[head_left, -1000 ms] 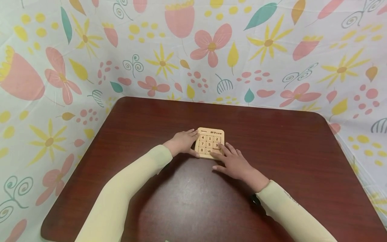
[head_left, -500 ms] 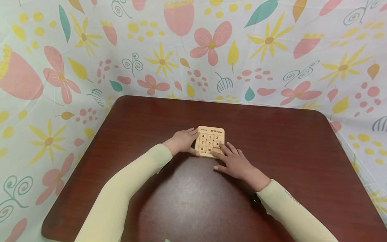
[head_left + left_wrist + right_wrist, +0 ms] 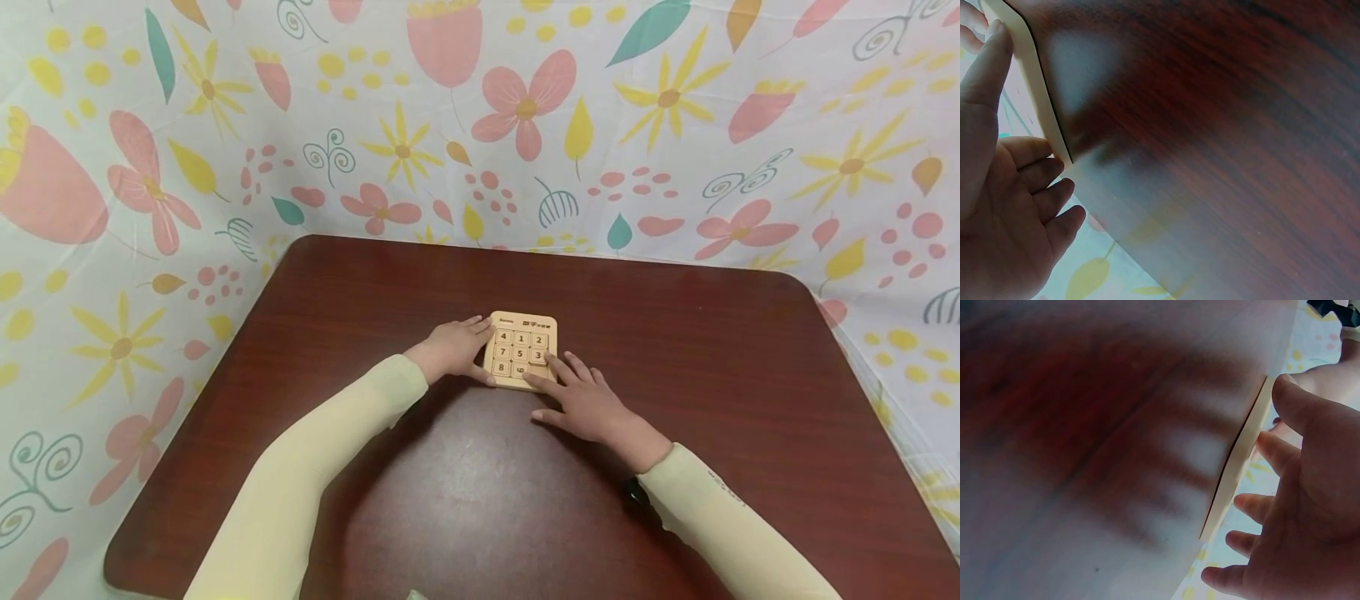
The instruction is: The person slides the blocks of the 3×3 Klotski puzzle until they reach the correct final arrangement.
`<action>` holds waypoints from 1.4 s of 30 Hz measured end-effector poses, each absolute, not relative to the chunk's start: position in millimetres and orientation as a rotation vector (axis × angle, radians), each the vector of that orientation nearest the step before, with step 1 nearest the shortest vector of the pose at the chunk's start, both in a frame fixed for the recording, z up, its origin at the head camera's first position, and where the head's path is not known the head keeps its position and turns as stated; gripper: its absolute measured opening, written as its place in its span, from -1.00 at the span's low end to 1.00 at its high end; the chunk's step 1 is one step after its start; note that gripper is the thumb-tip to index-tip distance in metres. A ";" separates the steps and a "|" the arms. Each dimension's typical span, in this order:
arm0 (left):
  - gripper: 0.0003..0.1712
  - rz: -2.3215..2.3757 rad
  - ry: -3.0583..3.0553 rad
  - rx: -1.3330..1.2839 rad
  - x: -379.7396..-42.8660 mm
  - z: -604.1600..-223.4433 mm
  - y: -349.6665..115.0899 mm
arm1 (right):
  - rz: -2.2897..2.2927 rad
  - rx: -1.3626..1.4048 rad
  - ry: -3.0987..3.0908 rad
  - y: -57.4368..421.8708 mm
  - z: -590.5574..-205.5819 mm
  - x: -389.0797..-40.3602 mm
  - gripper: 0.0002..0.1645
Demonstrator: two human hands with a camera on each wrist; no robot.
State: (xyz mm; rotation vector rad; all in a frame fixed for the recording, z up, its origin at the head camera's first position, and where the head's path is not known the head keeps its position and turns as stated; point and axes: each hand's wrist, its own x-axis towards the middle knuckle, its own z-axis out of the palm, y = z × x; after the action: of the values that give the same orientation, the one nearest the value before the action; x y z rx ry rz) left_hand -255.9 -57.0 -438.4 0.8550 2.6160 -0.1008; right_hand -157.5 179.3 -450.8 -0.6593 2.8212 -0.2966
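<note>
A small wooden number slide puzzle lies flat on the table. Its tiles read 4, 1, 2, then 7, 5, 3, then 8 and a sideways tile that is a 6 or a 9. My left hand rests along the board's left side, fingers near the upper corner and thumb at the lower one. From the right, my right hand reaches over the board with spread fingers. One fingertip touches the bottom row beside the sideways tile, another the 3 tile. The bottom right spot is partly hidden by that hand.
The dark red-brown table has rounded corners. Flower-patterned cloth hangs behind it and along both sides. A black band sits at my right wrist. A pale scrap shows at the bottom edge.
The right hand has shifted very slightly to the right, its fingers still on the board. The left hand stays in place. The view has tilted a little.
</note>
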 end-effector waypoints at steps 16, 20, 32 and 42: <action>0.25 -0.124 2.625 0.844 -256.1 -440.2 -56.2 | -0.285 -0.653 2.830 185.7 -449.2 -155.6 -0.28; 0.25 -0.131 2.618 0.843 -255.6 -439.7 -56.4 | -0.286 -0.631 2.824 187.5 -450.2 -154.7 -0.27; 0.25 -0.130 2.626 0.857 -255.7 -440.1 -56.3 | -0.281 -0.608 2.826 190.5 -450.1 -152.5 -0.26; 0.25 -0.138 2.630 0.865 -256.4 -440.6 -55.8 | -0.290 -0.601 2.831 190.4 -449.1 -150.5 -0.26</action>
State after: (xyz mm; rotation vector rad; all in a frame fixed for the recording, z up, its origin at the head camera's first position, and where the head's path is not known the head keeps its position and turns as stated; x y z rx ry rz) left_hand -256.4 -55.8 -440.6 0.8654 2.6298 -0.1381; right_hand -150.5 190.4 -449.1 -0.6007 2.8313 -0.2904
